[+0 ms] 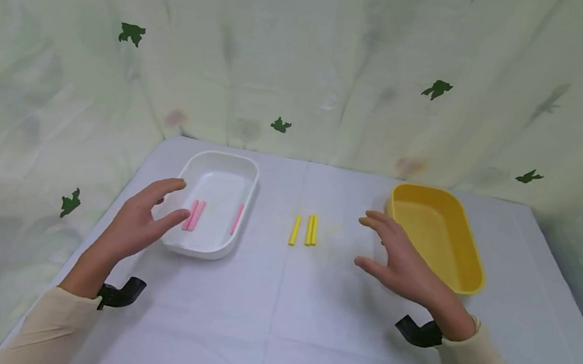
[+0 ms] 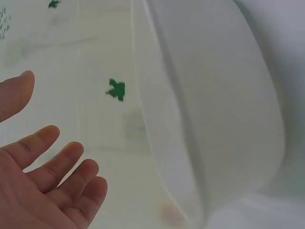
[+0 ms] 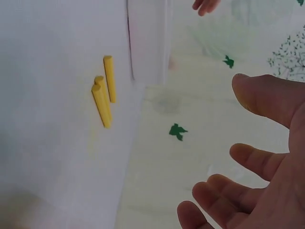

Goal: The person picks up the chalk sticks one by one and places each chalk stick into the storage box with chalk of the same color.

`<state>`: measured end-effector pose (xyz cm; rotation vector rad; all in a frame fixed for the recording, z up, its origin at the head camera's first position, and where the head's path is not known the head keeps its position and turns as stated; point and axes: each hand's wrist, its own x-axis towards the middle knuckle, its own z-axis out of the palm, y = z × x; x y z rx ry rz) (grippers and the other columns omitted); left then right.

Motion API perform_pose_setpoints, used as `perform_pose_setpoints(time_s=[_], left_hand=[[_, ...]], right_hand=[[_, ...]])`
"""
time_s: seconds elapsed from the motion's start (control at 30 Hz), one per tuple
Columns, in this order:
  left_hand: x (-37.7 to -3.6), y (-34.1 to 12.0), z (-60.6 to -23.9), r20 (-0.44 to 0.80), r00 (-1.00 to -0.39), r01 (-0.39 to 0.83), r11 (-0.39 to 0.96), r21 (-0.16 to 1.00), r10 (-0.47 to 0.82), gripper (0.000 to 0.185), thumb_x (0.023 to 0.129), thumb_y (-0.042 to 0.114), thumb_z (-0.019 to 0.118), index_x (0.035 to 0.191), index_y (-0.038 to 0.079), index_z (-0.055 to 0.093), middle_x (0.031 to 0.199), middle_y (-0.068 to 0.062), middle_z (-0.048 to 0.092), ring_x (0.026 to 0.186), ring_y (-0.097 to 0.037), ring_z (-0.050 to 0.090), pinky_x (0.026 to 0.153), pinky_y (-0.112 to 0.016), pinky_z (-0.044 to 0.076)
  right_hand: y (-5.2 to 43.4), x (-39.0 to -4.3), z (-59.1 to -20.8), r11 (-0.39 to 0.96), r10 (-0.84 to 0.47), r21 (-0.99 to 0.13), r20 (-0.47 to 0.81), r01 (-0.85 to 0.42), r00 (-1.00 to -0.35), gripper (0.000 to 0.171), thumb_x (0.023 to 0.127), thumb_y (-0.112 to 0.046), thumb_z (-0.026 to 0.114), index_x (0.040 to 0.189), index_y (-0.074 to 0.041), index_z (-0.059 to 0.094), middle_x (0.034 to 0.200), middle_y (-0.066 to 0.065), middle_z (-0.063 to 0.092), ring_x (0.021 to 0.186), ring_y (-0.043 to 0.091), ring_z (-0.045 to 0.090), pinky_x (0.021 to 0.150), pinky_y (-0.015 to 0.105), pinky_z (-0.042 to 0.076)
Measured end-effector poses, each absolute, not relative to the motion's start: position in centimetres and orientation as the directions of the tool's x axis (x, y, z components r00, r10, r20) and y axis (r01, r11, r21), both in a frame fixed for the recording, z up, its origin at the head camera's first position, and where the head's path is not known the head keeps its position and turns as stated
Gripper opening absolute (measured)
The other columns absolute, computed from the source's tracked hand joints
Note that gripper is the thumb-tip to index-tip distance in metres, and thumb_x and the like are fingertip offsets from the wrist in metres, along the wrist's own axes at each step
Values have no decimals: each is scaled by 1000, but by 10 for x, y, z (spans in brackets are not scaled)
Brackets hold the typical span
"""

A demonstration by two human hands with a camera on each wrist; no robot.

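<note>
Over the near left part of a white tray [image 1: 217, 252], my left hand [image 1: 135, 226] hovers with thumb and fingers spread and nothing in them. Three pink sticks [image 1: 197, 216] that look like chalk lie inside that tray, two side by side and one by its right wall. My right hand [image 1: 404, 262] is held above the table at the left side of a yellow tray [image 1: 470, 258], its fingers apart and bare. Between the hands, three yellow sticks [image 1: 295, 230] like chalk lie on the cloth, two together and one a little to the left. Nothing shows inside the yellow tray.
A white cloth [image 1: 275, 313] covers the table. Behind it and at the sides hangs a pale curtain [image 1: 307, 56] with green leaf shapes. Each wrist wears a black mount [image 1: 119, 292] below the hand.
</note>
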<state>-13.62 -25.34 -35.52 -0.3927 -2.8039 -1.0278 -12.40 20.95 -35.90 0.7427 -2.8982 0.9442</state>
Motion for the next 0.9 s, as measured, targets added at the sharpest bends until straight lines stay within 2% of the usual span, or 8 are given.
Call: perform_pose_setpoints(time_s=[0.17, 0.23, 0.37, 0.5, 0.67, 0.77, 0.9], left_hand=[[-146, -218, -332, 267, -892, 451, 695, 560, 364, 52, 90, 17, 73, 137, 5, 56, 145, -16, 53, 137, -36, 46, 109, -57, 39], [-149, -206, -326, 271, -867, 497, 687, 531, 418, 52, 89, 16, 73, 137, 4, 56, 144, -16, 54, 136, -35, 48, 109, -55, 39], [-158, -180, -315, 243, -826, 558, 677, 481, 508, 54, 89, 17, 72, 139, 3, 55, 145, -16, 53, 138, -35, 46, 113, -53, 37], [-167, -153, -306, 195, -800, 584, 665, 465, 567, 57, 90, 22, 72, 141, 4, 53, 148, -14, 51, 141, -33, 43, 116, -51, 36], [-179, -126, -296, 179, -750, 643, 637, 426, 637, 57, 92, 26, 69, 142, 3, 52, 149, -14, 50, 142, -32, 43, 117, -49, 36], [-186, -112, -288, 187, -731, 666, 625, 408, 656, 57, 93, 26, 68, 142, 3, 51, 149, -13, 50, 142, -31, 43, 118, -48, 36], [-191, -89, -281, 186, -709, 683, 596, 421, 681, 57, 94, 28, 66, 143, 4, 50, 150, -12, 49, 143, -29, 42, 119, -46, 35]], right_hand=[[232, -118, -351, 727, -413, -520, 190, -448, -891, 65, 89, -21, 75, 144, -4, 45, 153, 19, 37, 139, 38, 36, 108, 63, 38], [240, -116, -348, 738, -398, -516, 189, -435, -898, 66, 88, -21, 75, 144, -4, 44, 153, 20, 37, 136, 38, 38, 104, 62, 42], [257, -110, -344, 751, -367, -523, 178, -404, -913, 67, 89, -18, 74, 145, -3, 42, 154, 21, 34, 132, 39, 40, 97, 61, 47], [273, -105, -342, 764, -334, -519, 193, -385, -923, 67, 88, -17, 74, 145, -2, 41, 154, 22, 33, 130, 38, 41, 93, 58, 47], [294, -102, -344, 797, -278, -493, 212, -348, -937, 67, 87, -19, 75, 144, -1, 43, 152, 24, 37, 129, 40, 41, 90, 33, 46], [306, -101, -347, 805, -239, -503, 210, -314, -948, 67, 88, -20, 75, 144, -1, 43, 150, 25, 38, 129, 42, 39, 87, 15, 39], [321, -96, -352, 809, -174, -531, 192, -251, -966, 68, 89, -22, 74, 144, 0, 42, 150, 27, 36, 129, 44, 37, 81, 1, 29]])
